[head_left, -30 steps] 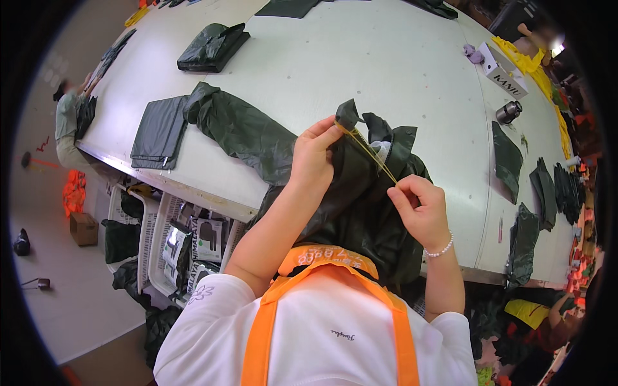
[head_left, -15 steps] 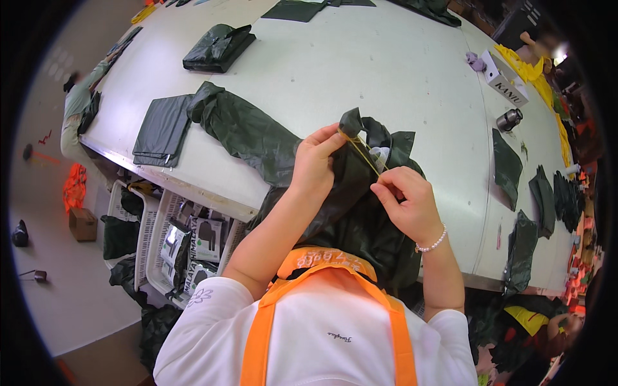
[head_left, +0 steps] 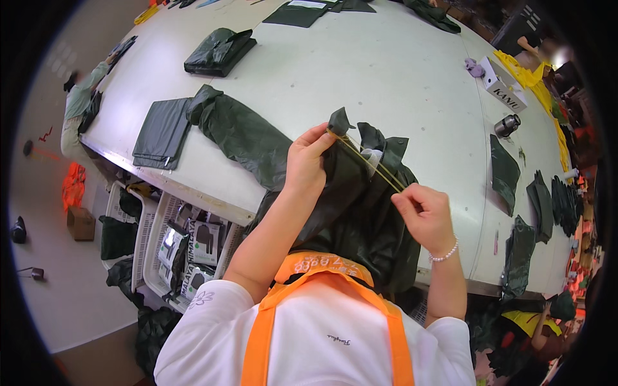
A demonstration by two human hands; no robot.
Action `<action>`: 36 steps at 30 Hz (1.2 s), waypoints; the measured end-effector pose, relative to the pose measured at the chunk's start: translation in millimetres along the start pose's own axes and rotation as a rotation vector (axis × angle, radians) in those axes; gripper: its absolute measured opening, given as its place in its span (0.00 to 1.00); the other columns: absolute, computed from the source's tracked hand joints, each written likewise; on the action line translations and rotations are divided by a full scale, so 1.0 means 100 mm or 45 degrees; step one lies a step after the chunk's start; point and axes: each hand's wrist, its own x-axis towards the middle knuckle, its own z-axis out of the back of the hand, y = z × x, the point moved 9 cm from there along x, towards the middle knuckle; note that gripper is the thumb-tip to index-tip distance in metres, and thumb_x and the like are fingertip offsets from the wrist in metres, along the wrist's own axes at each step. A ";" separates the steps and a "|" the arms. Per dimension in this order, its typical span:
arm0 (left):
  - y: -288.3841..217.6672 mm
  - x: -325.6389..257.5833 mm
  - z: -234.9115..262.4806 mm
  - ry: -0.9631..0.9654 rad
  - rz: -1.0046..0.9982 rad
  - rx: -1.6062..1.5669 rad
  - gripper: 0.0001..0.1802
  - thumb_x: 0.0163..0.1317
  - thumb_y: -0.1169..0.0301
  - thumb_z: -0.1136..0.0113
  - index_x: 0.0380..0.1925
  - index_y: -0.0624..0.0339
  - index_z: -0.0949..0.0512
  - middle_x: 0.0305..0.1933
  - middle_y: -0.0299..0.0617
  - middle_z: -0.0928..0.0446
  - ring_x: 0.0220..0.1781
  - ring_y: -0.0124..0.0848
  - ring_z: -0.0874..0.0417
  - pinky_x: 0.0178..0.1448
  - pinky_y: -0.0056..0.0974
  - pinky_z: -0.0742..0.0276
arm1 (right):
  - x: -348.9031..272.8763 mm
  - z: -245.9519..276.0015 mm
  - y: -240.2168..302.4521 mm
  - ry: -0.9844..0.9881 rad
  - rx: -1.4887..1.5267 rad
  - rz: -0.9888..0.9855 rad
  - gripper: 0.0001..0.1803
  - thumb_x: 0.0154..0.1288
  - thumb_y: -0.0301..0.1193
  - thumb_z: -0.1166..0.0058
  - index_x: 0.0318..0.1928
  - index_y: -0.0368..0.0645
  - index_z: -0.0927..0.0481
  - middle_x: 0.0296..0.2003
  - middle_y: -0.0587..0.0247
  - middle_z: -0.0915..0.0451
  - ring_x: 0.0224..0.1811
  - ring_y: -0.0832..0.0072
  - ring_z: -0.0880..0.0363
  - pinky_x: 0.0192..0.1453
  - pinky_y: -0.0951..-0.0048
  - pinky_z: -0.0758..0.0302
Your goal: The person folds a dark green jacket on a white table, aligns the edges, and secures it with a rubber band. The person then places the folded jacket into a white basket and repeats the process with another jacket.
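Note:
A dark green waterproof garment (head_left: 360, 202) lies bunched over the table's near edge and my lap. Its long sleeve-like part (head_left: 243, 136) stretches to the left across the table. My left hand (head_left: 306, 159) pinches a raised corner of it, where a thin yellow cord (head_left: 375, 168) begins. The far end of that cord is closed in the fingers of my right hand (head_left: 426, 215), which wears a beaded bracelet. Between the hands the doubled cord runs taut. A small white patch (head_left: 371, 156) shows in the garment just behind it.
Folded dark green pieces (head_left: 161, 134) and a folded bundle (head_left: 220, 51) lie on the white table (head_left: 399, 77). At right stand a dark flask (head_left: 507, 125) and a white box (head_left: 504, 83). A white crate (head_left: 152, 262) of packages is below left. Other people are at the edges.
My right hand has moved right and slightly down, drawing the yellow cord out longer. My left hand has shifted a little left with the garment corner.

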 end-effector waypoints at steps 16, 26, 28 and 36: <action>0.26 -0.01 0.08 -0.144 0.404 -0.129 0.08 0.62 0.73 0.51 0.41 0.60 0.28 0.38 0.39 0.23 0.39 0.32 0.21 0.47 0.37 0.23 | 0.42 -0.52 0.30 0.019 0.231 0.206 0.09 0.55 0.23 0.40 0.36 0.38 0.25 0.25 0.63 0.27 0.27 0.73 0.28 0.30 0.76 0.30; -0.05 0.10 0.12 0.102 -0.237 0.816 0.08 0.55 0.82 0.43 0.36 0.71 0.23 0.33 0.40 0.20 0.35 0.21 0.21 0.41 0.26 0.26 | 0.67 -0.80 0.06 0.462 0.013 -0.020 0.13 0.58 0.32 0.41 0.22 0.38 0.26 0.12 0.71 0.34 0.17 0.87 0.38 0.21 0.78 0.39; -0.03 0.03 0.06 0.151 -0.233 0.962 0.08 0.55 0.81 0.44 0.36 0.70 0.22 0.32 0.40 0.19 0.34 0.21 0.21 0.40 0.27 0.26 | 0.67 -0.74 0.18 0.583 0.412 -0.123 0.10 0.61 0.31 0.44 0.26 0.38 0.23 0.15 0.72 0.31 0.19 0.87 0.36 0.23 0.81 0.38; 0.05 0.15 0.29 -0.023 -0.061 0.394 0.07 0.58 0.79 0.44 0.37 0.67 0.23 0.33 0.39 0.20 0.35 0.24 0.21 0.42 0.28 0.26 | 0.52 -0.77 -0.09 0.280 0.390 -0.220 0.07 0.62 0.28 0.46 0.33 0.36 0.23 0.23 0.69 0.24 0.25 0.87 0.33 0.28 0.82 0.35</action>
